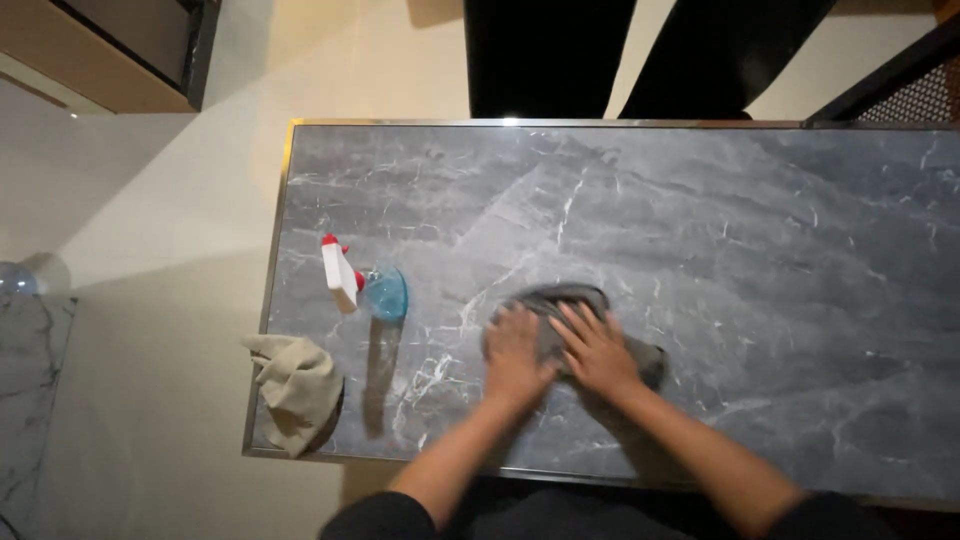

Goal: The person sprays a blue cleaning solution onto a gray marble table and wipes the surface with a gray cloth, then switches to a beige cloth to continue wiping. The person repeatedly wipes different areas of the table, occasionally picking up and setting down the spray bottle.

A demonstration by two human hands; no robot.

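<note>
Two hands press flat, side by side, on a dark grey cloth (585,325) that lies on the grey marble desk (760,230), a little toward the near edge and roughly midway along it. The left hand (515,350) lies palm down with its fingers spread and pointing toward the far edge, covering the cloth's left part. The right hand (598,350) sits just beside it, also palm down, its fingers fanned out and angled slightly to the left, so that the two hands almost touch. Neither hand is curled around the cloth; both lie open on top of it, holding it down against the desk. Both forearms are bare and run back over the near edge, the left one coming up from the lower middle and the right one slanting in from the lower right, with dark sleeves at the bottom.

Left of the hands, well apart from them, a spray bottle (365,285) with a blue body and a white and red head lies on its side. A beige cloth (297,390) is bunched at the desk's near left corner, hanging partly over the edge. Beyond the far edge stand a person's dark trouser legs (560,55).
</note>
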